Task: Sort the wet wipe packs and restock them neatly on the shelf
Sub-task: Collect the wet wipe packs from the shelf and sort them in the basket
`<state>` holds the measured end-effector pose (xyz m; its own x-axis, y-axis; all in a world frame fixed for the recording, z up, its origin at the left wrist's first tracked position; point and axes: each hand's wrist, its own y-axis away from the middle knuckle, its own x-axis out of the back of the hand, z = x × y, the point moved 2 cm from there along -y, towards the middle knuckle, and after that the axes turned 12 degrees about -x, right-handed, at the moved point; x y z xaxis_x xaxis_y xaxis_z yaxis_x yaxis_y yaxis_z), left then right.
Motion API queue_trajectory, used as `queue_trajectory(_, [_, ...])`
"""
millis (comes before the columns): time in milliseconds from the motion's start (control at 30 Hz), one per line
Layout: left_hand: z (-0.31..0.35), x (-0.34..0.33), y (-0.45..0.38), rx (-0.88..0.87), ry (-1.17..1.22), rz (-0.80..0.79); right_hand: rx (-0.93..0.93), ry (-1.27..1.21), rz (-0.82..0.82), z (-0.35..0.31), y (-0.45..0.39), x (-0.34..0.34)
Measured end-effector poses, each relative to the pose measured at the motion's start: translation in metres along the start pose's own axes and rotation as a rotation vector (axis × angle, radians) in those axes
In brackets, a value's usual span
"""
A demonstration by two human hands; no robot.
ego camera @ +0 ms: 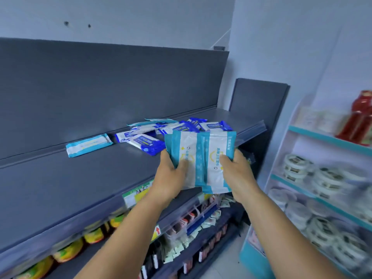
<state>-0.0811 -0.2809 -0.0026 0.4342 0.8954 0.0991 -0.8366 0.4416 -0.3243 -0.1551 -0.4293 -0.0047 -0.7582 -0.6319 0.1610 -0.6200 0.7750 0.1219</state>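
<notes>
I hold a small stack of teal-and-white wet wipe packs (201,158) upright above the front edge of the dark grey shelf (80,188). My left hand (171,174) grips the stack's left side and my right hand (235,170) grips its right side. Behind the stack, a loose pile of dark-blue-and-white wipe packs (161,135) lies jumbled on the shelf, with some teal packs mixed in at the back. One teal pack (88,144) lies alone to the left, against the shelf's back panel.
Below the grey shelf, lower shelves hold yellow packets (68,250) and small sachets (201,222). To the right stands a white-and-teal rack (322,137) with round white tubs (322,178) and a red bottle (362,117). A grey end panel (259,101) closes the shelf's right side.
</notes>
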Motion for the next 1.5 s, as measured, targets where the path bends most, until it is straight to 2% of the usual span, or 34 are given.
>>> queue_trajectory(167, [-0.008,-0.087,0.023,-0.004,-0.003,-0.128,-0.026,-0.022,0.167,0.037,0.011,0.095])
queue_trajectory(333, [-0.013,-0.186,0.071,0.068,0.046,-0.334,-0.134,-0.086,0.321,0.087,0.037,0.196])
queue_trajectory(500, [-0.013,-0.286,0.138,0.156,0.103,-0.472,-0.214,-0.184,0.484,0.143,0.074,0.305])
queue_trajectory(867, [-0.051,-0.489,0.306,0.447,0.039,-0.727,-0.452,-0.127,0.613,0.290,0.149,0.516])
queue_trajectory(1100, [-0.101,-0.578,0.385,0.470,-0.117,-0.809,-0.642,-0.073,0.689,0.383,0.167,0.588])
queue_trajectory(1333, [-0.179,-0.636,0.441,0.573,-0.286,-0.934,-0.857,-0.077,0.679,0.491,0.164,0.613])
queue_trajectory(1500, [-0.220,-0.671,0.447,0.578,-0.327,-0.880,-0.904,-0.005,0.679,0.542,0.139,0.622])
